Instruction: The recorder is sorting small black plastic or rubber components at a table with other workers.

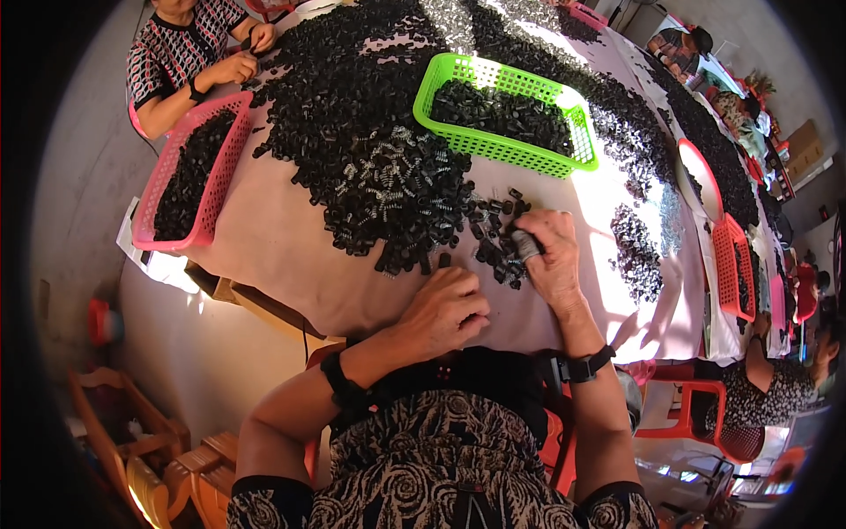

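My left hand (443, 310) is closed above the cloth near the table's front edge, its fingers curled. A small black piece (445, 261) shows just beyond its knuckles; I cannot tell whether it touches the hand. My right hand (555, 258) bends over a small heap of black pieces (499, 251), fingers drawn together and a grey wrap (527, 245) round one digit. What either hand grips is hidden. Beyond them spreads a large pile of black plastic pieces (352, 145), with silvery spring-like coils (388, 172) lying on it.
A green basket (507, 150) of black pieces stands ahead. At the left edge is a pink basket (181, 159), near another person's hands (240, 66). Further right are a red basket (733, 264), a round tray (701, 181) and more people. Pinkish cloth (282, 238) covers the table.
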The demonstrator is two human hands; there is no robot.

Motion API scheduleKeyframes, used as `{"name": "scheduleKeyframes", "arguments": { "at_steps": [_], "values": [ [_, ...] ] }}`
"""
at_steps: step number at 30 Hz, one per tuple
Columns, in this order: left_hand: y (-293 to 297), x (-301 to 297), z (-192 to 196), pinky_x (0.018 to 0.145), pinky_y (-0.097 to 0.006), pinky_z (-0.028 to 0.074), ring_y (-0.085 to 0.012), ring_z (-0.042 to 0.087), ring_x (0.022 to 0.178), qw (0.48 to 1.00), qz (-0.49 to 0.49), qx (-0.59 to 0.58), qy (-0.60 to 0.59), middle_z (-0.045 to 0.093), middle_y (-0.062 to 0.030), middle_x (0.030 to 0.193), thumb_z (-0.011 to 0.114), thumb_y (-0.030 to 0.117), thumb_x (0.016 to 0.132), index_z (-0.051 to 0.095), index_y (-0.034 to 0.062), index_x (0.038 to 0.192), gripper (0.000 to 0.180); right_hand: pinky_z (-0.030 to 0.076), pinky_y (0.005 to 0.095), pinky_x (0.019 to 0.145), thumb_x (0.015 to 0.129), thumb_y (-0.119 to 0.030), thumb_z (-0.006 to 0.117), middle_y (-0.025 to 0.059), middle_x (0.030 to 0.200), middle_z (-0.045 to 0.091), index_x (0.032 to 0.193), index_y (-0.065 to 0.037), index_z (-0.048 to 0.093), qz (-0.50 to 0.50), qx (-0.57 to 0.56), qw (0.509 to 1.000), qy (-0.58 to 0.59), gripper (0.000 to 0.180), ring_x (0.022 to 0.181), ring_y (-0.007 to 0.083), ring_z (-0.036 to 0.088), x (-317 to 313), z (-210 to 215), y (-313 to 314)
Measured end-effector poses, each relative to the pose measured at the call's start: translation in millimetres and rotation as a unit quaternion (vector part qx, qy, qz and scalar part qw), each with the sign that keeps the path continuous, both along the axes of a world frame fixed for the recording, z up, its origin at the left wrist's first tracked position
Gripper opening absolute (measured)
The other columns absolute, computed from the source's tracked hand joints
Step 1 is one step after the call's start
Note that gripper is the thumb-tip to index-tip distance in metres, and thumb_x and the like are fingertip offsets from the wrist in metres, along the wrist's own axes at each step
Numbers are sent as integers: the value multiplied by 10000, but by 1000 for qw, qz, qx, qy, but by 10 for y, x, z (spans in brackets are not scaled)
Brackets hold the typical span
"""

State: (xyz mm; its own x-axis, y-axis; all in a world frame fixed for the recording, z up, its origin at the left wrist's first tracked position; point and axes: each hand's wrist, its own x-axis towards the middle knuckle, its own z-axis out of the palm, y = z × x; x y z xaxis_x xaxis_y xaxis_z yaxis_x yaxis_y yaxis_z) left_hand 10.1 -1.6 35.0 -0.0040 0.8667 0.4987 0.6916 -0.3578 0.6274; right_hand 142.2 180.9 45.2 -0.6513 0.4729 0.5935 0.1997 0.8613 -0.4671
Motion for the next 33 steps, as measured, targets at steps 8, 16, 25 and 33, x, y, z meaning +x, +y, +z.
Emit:
{"name": "scheduleKeyframes", "arguments": {
  "at_steps": [8, 16, 25, 33],
  "values": [
    [28, -1, -38, 799, -381, 418, -264, 501, 860, 1000, 0, 22, 4, 475, -67, 836, 718, 106, 721, 583, 70, 757, 144, 378, 375, 877, 595, 46, 598, -9, 1010, 612, 1006, -99, 676, 22, 84, 989, -123, 443, 986, 234, 505, -75, 135, -159],
    [36, -26, -17, 813, -382, 413, -249, 520, 868, 1000, -3, 24, 2, 507, -52, 840, 729, 94, 723, 612, 74, 782, 133, 442, 344, 822, 670, 79, 564, 94, 922, 623, 948, -41, 647, -35, -19, 996, 78, 314, 864, 276, 549, -56, 91, -55],
    [20, -22, 18, 815, -381, 406, -247, 518, 861, 1000, -8, -8, -10, 508, -49, 836, 724, 89, 724, 609, 72, 778, 128, 435, 258, 674, 819, -1, 635, 35, 746, 578, 870, -18, 642, -101, -203, 969, 95, 54, 696, 122, 532, 121, -98, 77],
    [35, 10, 13, 813, -380, 410, -245, 527, 847, 1000, -1, -1, -14, 519, -46, 830, 738, 83, 710, 613, 68, 772, 140, 461, 313, 675, 705, 66, 621, 76, 734, 578, 951, -32, 642, -95, -73, 993, 17, 265, 677, 208, 578, 55, 23, 6]
  ]
}}
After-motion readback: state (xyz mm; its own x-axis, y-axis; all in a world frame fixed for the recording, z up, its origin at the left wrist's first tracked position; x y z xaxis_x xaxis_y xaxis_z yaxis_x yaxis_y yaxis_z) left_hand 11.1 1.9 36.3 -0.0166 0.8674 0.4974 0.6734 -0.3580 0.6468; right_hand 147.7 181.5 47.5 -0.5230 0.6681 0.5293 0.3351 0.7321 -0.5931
